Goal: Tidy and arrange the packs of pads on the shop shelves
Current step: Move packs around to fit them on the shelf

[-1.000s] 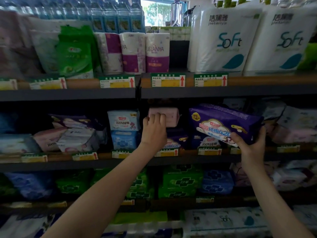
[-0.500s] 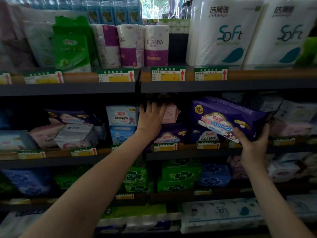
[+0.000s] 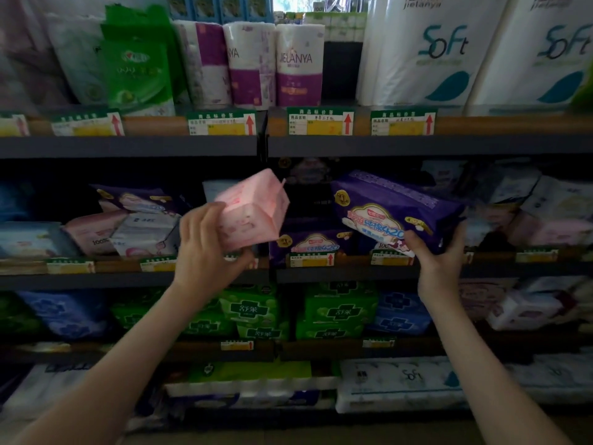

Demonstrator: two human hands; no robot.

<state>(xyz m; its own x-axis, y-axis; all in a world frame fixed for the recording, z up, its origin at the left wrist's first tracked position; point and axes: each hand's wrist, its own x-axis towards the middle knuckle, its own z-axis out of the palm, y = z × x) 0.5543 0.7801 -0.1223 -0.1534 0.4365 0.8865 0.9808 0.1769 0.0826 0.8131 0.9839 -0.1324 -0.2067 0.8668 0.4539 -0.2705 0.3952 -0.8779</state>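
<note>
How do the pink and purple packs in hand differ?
The pink pack is pale, short and blocky; the purple pack is dark, longer and boldly printed. The left hand holds the pink pack steeply tilted, while the right hand holds the purple pack nearer level. Both are held off the shelf.

Daylight is coming in through a window (image 3: 298, 3) at the top centre, brightening the white tissue packs (image 3: 426, 53) above. The shelf recess (image 3: 308, 184) below is sitting in deep shadow. The pink pack (image 3: 253, 210) is glowing, overexposed and blurring. Shelf edges (image 3: 128, 146) are bowing toward the frame borders, and goods (image 3: 19, 59) at the left edge are looking soft.
</note>
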